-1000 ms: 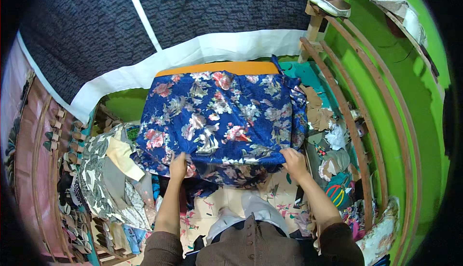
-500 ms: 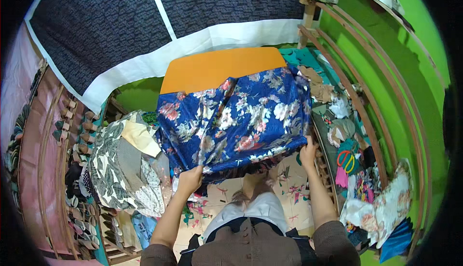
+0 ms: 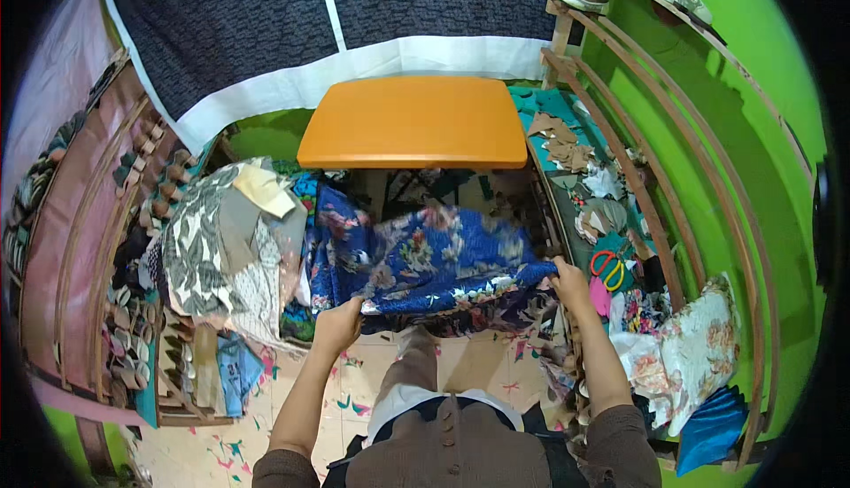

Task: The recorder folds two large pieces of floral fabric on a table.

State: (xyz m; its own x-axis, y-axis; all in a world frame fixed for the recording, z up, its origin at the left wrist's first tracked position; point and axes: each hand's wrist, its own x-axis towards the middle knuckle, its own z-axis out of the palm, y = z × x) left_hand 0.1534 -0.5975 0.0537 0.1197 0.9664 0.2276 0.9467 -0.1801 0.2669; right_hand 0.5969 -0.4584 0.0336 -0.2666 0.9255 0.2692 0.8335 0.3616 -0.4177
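A blue floral fabric (image 3: 443, 253) hangs in front of me, its near edge stretched between my two hands. My left hand (image 3: 339, 321) is closed on that edge at the left. On the right, my right hand (image 3: 569, 282) grips the other end of the same edge. The middle of the cloth is smeared by motion. Beyond it stands an orange table (image 3: 412, 125) with rounded corners, its top bare of the cloth. The fabric sags below the table's near edge and hides part of what lies beneath.
Piled cloth (image 3: 208, 258) with a leaf print lies at the left, near racks of shoes (image 3: 128, 346). Scissors with red and yellow handles (image 3: 608, 270) rest among scraps at the right. Wooden rails (image 3: 637, 178) line the green wall. Coloured scraps litter the tiled floor (image 3: 292, 408).
The blue floral fabric has slid off the orange table toward me and now hangs lower. Both hands keep their hold on its near edge. The view has shifted slightly.
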